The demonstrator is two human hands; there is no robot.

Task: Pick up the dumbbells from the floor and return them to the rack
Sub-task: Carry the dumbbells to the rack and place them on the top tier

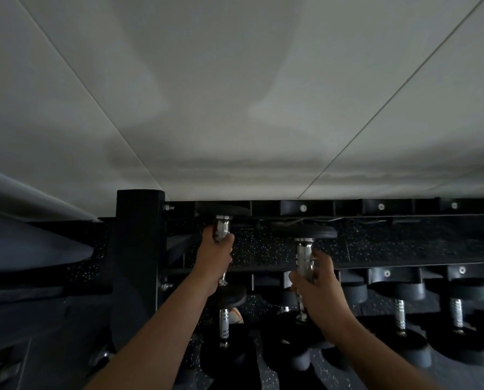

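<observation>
My left hand (216,256) grips the chrome handle of a black dumbbell (222,211) whose far head rests at the top tier of the black rack (376,206), near the rack's left post. My right hand (317,282) is closed around the chrome handle of a second dumbbell (305,231), held just short of the top tier, a little to the right. Both near heads are hidden under my hands and forearms.
A thick black upright post (138,249) stands left of my left hand. The lower tier holds several dumbbells (400,313) to the right and one (224,323) below my left arm. A pale wall (235,94) rises behind the rack. Speckled black flooring (404,243) shows through it.
</observation>
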